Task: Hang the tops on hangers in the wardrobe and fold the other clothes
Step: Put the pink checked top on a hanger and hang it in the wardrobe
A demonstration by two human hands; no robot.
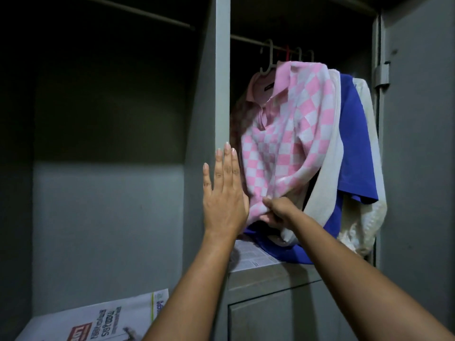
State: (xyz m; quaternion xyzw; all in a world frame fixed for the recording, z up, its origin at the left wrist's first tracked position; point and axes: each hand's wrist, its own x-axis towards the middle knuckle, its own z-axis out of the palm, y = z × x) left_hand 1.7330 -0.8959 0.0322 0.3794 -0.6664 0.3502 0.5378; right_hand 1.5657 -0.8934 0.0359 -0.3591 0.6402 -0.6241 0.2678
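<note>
The right hand pinches the pink checked top's hem; the left hand is flat, fingers released. Tugging hard could slip it off its hanger.

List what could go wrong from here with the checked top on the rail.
1. The right hand grips the hem of the pink checked top; a downward tug could pull it off the white hanger, which sits tilted.
2. The blue top and cream garment hang bunched right behind it, so they may get dragged or creased.
3. The left hand is flat and holds nothing, so nothing steadies the hanger.
</note>
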